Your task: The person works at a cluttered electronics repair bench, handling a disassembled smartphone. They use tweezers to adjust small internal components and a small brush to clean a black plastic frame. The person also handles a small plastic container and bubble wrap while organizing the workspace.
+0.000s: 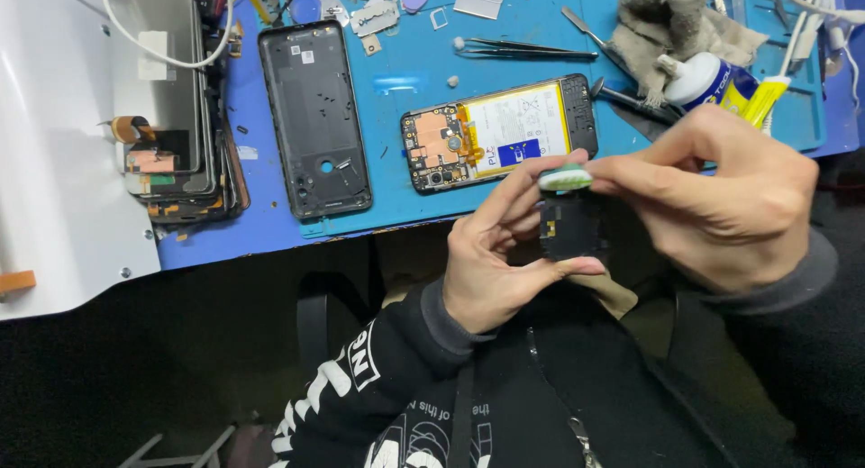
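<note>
Holding a small black plastic phone cover piece (pixel 571 227) in front of the chest, the left hand (pixel 491 261) pinches it with the thumb under its lower edge and the forefinger reaching up toward its top. The piece stands roughly upright, its long axis running near vertical in the head view, its flat face turned toward the camera. The right hand (pixel 721 198) comes in from the right, its fingers (pixel 631 166) closed together on a small round green-and-white pad (pixel 566 177) that sits at the top edge of the black piece; whether the pad touches the piece cannot be told for sure.

Both hands hover below the near edge of the blue work mat (pixel 396 144) that covers the surface. On the mat, just beyond the hands, lies an opened black smartphone with its white and yellow battery exposed (pixel 500 132), long axis running left to right, camera end to the left. Farther left lies an empty black phone back frame (pixel 315 117), long axis pointing away from the person. A stack of phone screens (pixel 180 117) rests at the left edge. Black tweezers (pixel 523 47) lie beyond the opened phone, and a grey cloth (pixel 671 22) and a white and yellow glue tube (pixel 730 82) sit at the upper right.
</note>
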